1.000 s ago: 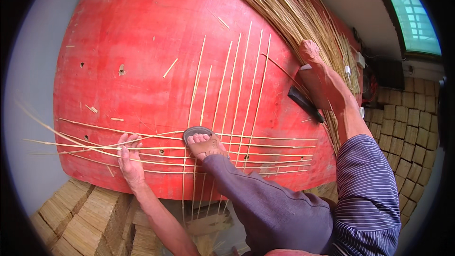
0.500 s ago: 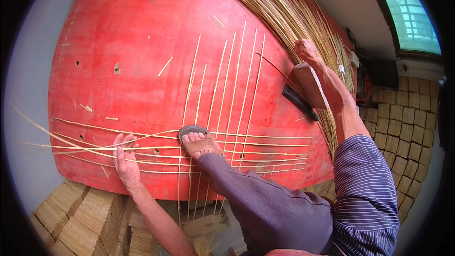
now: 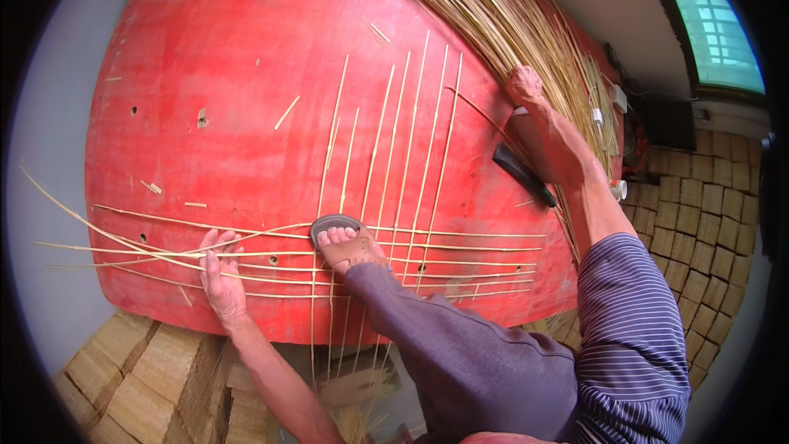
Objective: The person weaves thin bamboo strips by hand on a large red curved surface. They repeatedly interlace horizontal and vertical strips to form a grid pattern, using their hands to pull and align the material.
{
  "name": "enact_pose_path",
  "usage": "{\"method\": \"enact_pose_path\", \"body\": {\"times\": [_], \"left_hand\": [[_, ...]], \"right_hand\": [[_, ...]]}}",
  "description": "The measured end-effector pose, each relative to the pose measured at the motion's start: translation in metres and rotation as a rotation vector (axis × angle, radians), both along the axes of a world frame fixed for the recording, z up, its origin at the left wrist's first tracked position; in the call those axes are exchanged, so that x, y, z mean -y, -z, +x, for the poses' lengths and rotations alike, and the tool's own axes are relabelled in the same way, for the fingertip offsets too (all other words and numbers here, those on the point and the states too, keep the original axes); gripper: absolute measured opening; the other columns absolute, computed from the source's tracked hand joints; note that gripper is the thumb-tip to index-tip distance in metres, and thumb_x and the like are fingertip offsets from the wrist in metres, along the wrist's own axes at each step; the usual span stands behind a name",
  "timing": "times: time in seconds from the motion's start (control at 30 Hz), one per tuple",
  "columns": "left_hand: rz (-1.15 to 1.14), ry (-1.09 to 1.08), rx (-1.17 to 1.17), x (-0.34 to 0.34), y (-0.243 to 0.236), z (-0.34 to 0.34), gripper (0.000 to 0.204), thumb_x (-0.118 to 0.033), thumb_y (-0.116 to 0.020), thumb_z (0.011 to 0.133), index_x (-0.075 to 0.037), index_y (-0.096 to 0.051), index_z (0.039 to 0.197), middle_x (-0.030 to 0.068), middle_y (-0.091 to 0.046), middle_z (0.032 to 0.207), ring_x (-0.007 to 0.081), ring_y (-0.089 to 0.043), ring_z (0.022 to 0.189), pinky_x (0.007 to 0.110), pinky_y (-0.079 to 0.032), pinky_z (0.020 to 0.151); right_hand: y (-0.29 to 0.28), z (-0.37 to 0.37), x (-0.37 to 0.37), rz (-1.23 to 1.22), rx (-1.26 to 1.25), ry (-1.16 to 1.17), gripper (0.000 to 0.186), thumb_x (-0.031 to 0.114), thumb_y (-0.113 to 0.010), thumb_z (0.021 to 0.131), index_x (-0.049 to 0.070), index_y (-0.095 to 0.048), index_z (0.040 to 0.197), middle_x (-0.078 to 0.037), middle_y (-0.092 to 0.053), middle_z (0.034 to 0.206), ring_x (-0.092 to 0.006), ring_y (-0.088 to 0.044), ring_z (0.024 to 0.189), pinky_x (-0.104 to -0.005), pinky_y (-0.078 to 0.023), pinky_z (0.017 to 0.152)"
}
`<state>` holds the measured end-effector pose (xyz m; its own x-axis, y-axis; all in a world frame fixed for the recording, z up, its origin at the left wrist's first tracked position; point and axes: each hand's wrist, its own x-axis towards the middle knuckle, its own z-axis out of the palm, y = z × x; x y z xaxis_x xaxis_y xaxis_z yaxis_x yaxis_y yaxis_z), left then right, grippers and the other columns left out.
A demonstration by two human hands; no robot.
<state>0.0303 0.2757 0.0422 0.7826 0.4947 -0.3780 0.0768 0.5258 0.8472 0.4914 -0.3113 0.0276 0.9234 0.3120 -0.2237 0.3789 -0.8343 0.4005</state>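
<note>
Thin bamboo strips cross each other on a red board (image 3: 205, 57). My left hand (image 3: 223, 288) is at the left end of the lengthwise bamboo strips (image 3: 173, 253), its fingers bent around several raised ones. My sandalled foot (image 3: 339, 240) presses on the strips where they cross. At upper right my right hand (image 3: 526, 86) is closed at the edge of a thick bundle of bamboo strips (image 3: 468, 12); what its fingers grip is hidden. Beneath that forearm lies a broad brown blade-like slab (image 3: 528, 138) beside a black handle (image 3: 523, 175).
Upright strips (image 3: 400, 115) extend away across the board, which has small holes and loose offcuts (image 3: 287, 113). Stacked tan bundles (image 3: 148, 370) stand below left, and more stacked blocks (image 3: 699, 230) at right. A window (image 3: 713, 29) is at upper right.
My right hand has moved slightly left and farther in over the bundle, its forearm now covering more of the brown slab. My left hand and foot stay nearly in place.
</note>
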Motion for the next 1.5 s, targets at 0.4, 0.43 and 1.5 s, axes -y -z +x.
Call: {"method": "enact_pose_path", "body": {"times": [0.4,0.43,1.5], "left_hand": [[-0.003,-0.014,0.002,0.004,0.001,0.005,0.055,-0.038,-0.054,0.101,0.001,-0.046,0.139,0.0185,-0.063,0.121,0.0271,-0.06,0.113,0.039,-0.046,0.096],[-0.003,-0.013,0.004,0.004,0.002,0.005,0.055,-0.038,-0.054,0.101,0.001,-0.046,0.139,0.0184,-0.063,0.121,0.0271,-0.06,0.113,0.039,-0.046,0.096],[-0.039,-0.022,0.002,0.002,0.012,-0.003,0.05,-0.033,-0.052,0.102,-0.002,-0.047,0.14,0.0156,-0.063,0.122,0.0245,-0.059,0.113,0.037,-0.045,0.096]], "right_hand": [[-0.025,0.02,0.029,0.246,0.01,-0.042,0.021,0.023,-0.058,0.082,0.006,-0.068,0.074,-0.022,-0.066,0.075,-0.0402,-0.066,0.074,-0.0508,-0.052,0.066],[-0.03,0.022,0.036,0.291,0.009,-0.048,0.022,0.025,-0.059,0.083,0.006,-0.067,0.074,-0.021,-0.066,0.075,-0.0394,-0.066,0.073,-0.0504,-0.051,0.066],[-0.213,0.015,0.065,0.769,-0.377,0.428,0.013,0.012,-0.069,0.081,0.001,-0.066,0.076,-0.001,-0.057,0.058,-0.008,-0.051,0.049,-0.0257,-0.039,0.047]]}}
